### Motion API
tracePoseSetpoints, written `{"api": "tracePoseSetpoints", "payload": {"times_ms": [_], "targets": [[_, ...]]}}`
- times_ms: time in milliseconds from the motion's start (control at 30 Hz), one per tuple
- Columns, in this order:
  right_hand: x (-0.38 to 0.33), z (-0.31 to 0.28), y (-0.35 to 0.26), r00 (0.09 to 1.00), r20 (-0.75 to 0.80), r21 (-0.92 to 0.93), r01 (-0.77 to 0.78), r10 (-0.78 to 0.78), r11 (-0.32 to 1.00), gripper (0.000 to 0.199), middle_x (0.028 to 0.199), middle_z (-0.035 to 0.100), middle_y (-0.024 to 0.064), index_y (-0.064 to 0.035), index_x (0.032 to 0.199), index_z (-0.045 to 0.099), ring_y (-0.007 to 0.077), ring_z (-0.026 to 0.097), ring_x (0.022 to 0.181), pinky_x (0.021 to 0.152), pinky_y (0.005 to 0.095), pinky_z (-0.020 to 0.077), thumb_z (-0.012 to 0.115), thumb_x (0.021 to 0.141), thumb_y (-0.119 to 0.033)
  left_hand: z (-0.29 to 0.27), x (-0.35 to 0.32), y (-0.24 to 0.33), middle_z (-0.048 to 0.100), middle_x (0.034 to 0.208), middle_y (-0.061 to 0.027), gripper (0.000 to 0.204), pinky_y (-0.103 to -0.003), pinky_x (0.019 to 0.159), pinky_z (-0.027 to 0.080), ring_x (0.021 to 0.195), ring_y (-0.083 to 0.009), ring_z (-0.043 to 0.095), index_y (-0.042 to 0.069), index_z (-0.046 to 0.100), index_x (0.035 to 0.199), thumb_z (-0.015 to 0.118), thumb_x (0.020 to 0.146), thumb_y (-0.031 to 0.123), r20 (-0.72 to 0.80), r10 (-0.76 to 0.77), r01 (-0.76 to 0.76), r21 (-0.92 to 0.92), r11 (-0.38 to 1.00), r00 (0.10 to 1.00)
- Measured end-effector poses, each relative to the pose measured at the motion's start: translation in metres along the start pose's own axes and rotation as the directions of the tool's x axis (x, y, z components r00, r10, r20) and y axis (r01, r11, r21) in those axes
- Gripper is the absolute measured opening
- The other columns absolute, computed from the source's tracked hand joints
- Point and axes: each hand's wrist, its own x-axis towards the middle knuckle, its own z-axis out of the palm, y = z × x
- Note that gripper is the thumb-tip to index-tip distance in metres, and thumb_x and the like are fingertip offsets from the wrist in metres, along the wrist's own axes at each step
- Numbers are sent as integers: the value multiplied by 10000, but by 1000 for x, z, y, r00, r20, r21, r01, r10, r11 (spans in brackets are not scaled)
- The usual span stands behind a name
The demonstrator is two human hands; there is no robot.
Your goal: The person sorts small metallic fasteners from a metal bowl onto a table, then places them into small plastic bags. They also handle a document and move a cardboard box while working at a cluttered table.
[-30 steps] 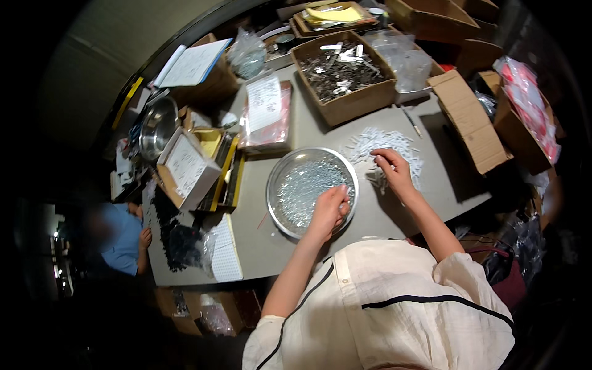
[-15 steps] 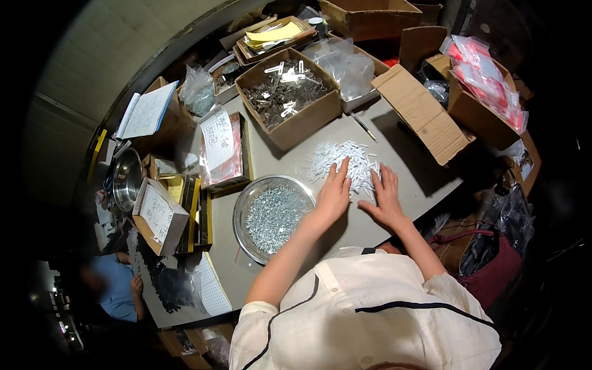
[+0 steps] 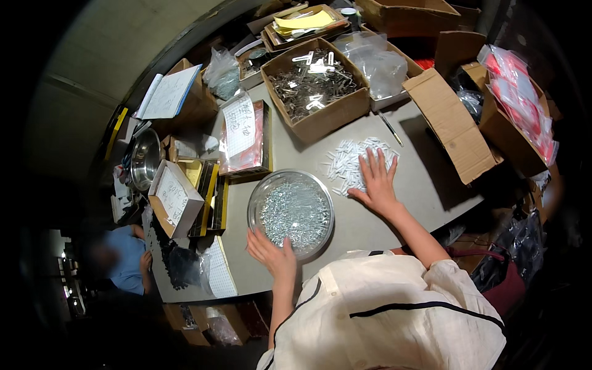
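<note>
A round metal bowl (image 3: 327,191) full of small silvery screws (image 3: 295,213) stands on the table in front of me. My left hand (image 3: 274,256) is at its near-left rim, fingers stretched and thumb apart, over the edge; whether it bears on the bowl I cannot tell. To the right of the bowl lies a loose pile of small white plastic plugs (image 3: 348,163). Spread flat on the right part of that pile is my right hand (image 3: 379,185), its fingers apart and covering some of the plugs.
Behind the pile stands a cardboard box (image 3: 327,120) of dark metal clips, with a pen (image 3: 390,128) beside it. An open carton (image 3: 453,120) with red-and-white packets (image 3: 515,92) is at the right. Small boxes (image 3: 176,197) crowd the left; a person in blue (image 3: 126,259) sits beyond.
My left hand has left the white plugs and come down to the bowl's near-left rim. My right hand has moved onto the pile. The whole view has shifted a little.
</note>
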Motion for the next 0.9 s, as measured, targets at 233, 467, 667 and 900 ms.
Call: {"api": "tracePoseSetpoints", "payload": {"times_ms": [233, 467, 667, 900], "targets": [[7, 25, -44, 823, 251, 100, 501, -509, 860, 578, 1572, 358, 127, -56, 1457, 453, 318, 176, 1527, 1167, 696, -39, 475, 971, -368, 18, -45, -27, 310, 1512, -344, 754, -477, 1172, 242, 1398, -487, 321, -93, 149, 1532, 554, 952, 167, 117, -317, 336, -252, 907, 941], [45, 34, -45, 752, 152, 176, 618, -642, 766, 563, 1514, 424, 163, -25, 1416, 490, 345, 289, 1478, 1171, 700, 65, 472, 914, -279, 12, -62, -22, 559, 1323, -304, 730, -422, 1001, 440, 1193, -413, 582, -48, 115, 1556, 513, 1021, 248, 248, -495, 552, -305, 776, 833], [66, 43, -35, 898, 131, 31, 420, -420, 907, 509, 1531, 417, 152, -7, 1397, 494, 337, 240, 1500, 1184, 673, -3, 436, 991, -308, 20, -77, -6, 671, 1063, -250, 630, -397, 830, 497, 940, -351, 666, -7, 215, 1535, 508, 1035, 239, 226, -535, 572, -464, 676, 814], [48, 10, -42, 961, 230, 610, -20, -153, 792, 350, 1220, 630, 189, -22, 1278, 584, 332, 569, 1197, 1034, 516, 382, 485, 1022, -238, 50, -74, -35, 608, 1217, -297, 576, -451, 952, 454, 1087, -414, 623, -43, 227, 1516, 448, 1036, 187, 116, -492, 481, -486, 729, 863]]}}
